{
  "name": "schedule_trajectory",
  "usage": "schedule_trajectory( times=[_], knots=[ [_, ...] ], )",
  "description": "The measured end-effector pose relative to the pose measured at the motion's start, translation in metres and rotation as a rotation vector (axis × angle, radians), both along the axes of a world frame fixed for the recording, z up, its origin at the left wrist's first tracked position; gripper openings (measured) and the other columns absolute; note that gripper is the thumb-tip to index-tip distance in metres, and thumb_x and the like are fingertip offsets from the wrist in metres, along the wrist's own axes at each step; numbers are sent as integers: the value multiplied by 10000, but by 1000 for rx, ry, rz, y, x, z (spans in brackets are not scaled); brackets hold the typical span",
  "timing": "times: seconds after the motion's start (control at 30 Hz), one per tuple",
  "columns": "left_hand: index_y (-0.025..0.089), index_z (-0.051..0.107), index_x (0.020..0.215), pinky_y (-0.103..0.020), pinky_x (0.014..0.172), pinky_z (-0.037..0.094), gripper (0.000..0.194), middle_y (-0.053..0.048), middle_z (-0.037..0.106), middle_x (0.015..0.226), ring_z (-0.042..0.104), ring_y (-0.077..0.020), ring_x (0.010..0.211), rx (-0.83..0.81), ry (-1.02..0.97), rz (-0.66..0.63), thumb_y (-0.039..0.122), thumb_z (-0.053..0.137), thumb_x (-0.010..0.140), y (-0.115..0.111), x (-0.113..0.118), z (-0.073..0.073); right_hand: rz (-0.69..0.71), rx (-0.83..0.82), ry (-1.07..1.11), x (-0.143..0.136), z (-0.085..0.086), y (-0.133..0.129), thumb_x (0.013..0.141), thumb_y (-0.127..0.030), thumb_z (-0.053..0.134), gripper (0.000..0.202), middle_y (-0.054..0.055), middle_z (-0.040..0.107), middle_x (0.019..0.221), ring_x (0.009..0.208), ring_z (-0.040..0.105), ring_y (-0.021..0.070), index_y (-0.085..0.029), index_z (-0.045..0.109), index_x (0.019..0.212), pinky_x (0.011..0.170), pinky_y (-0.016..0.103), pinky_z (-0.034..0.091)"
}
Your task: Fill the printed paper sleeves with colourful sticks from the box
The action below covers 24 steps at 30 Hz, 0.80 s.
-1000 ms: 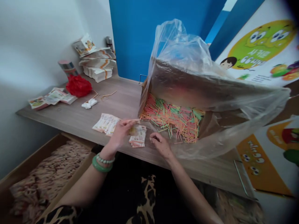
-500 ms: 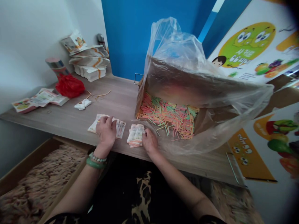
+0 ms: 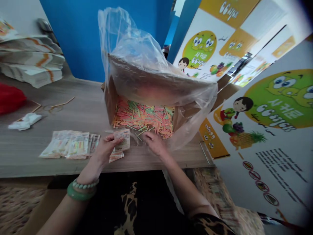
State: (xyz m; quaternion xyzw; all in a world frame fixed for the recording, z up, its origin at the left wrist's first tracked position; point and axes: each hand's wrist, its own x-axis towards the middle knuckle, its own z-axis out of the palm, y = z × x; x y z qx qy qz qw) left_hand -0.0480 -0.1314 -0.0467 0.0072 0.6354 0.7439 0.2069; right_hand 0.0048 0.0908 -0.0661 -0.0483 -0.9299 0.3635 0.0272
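My left hand point(image 3: 104, 151) pinches a small printed packet point(image 3: 124, 138) between thumb and fingers, above a few more packets point(image 3: 116, 156) on the table. To its left lies a spread row of the same packets point(image 3: 78, 145), some showing coloured sticks through a clear window. My right hand point(image 3: 154, 143) is at the front edge of an open cardboard box lined with clear plastic point(image 3: 146, 83). Its fingers are curled together beside the thin coloured sticks point(image 3: 144, 117) in the box; what they hold, if anything, is too small to make out.
Stacked white-and-orange paper bundles point(image 3: 31, 62), a red plastic bag point(image 3: 11, 99) and a crumpled white wrapper point(image 3: 25, 121) are on the left of the table point(image 3: 80, 169). Large printed cartons point(image 3: 274, 140) stand at the right. Below the table is a filled box at lower left.
The view has swung right. My left hand has left the row of packets and taken one from the small pile. My right hand has moved from that pile to the sticks.
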Motion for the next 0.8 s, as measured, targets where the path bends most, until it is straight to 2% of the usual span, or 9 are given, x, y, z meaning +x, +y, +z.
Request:
schedule_trajectory(
  times=[0.07,0.1,0.2,0.27,0.37,0.47,0.57,0.7,0.8],
  knots=[
    [185,739,730,-283,622,472,212,-18,700,705,586,-163,652,-19,-18,-15,343,799,603,7,4,-2,-192,386,-113,6,4,39,873,-116,505,274,112,691,1084,1077,590,243,-171,688,1069,936,343,431],
    [186,738,720,-276,605,458,206,-14,692,688,575,-159,634,-45,-9,-44,349,791,607,11,6,-4,-250,523,-190,8,4,54,848,-111,543,305,152,671,1145,1113,574,274,-138,664,1127,950,363,426],
    [181,748,693,-262,578,413,204,-3,667,628,537,-147,587,-109,40,-224,365,774,610,32,16,-9,-296,700,-286,9,-4,78,835,-99,554,405,220,611,1253,1165,539,330,-81,596,1237,945,401,428],
    [179,768,715,-261,587,405,211,-8,672,629,535,-150,591,-107,63,-353,369,760,623,47,23,-11,-279,733,-259,5,-9,80,870,-104,505,409,227,593,1284,1190,522,338,-82,576,1271,961,420,414],
    [186,773,729,-262,602,403,202,-16,682,653,537,-156,605,-85,87,-443,372,738,658,60,31,-12,-301,746,-263,-5,-11,82,898,-162,500,384,222,598,1278,1201,513,342,-96,591,1266,984,433,392],
    [188,739,682,-256,586,375,183,-10,642,624,504,-153,595,-111,146,-480,369,716,690,63,32,-14,-327,733,-293,-14,-9,89,862,-157,535,356,194,615,1251,1185,525,330,-131,645,1200,972,413,392],
    [181,669,593,-248,570,327,211,11,552,563,448,-138,574,-172,214,-504,362,688,700,65,33,-17,-273,750,-296,-17,-7,94,859,-142,520,375,174,586,1315,1237,497,330,-175,659,1205,998,431,373],
    [179,620,553,-249,561,299,239,21,501,547,413,-129,562,-158,196,-570,371,674,685,71,38,-22,-168,796,-260,-15,-7,93,921,-112,390,414,192,546,1387,1306,446,326,-138,620,1264,1038,464,343],
    [180,635,552,-252,557,297,235,16,510,548,412,-130,555,-141,170,-569,372,686,676,72,40,-24,-169,753,-255,-14,-7,96,923,-86,359,447,188,544,1406,1309,452,311,-134,597,1298,1060,458,332]
  ],
)
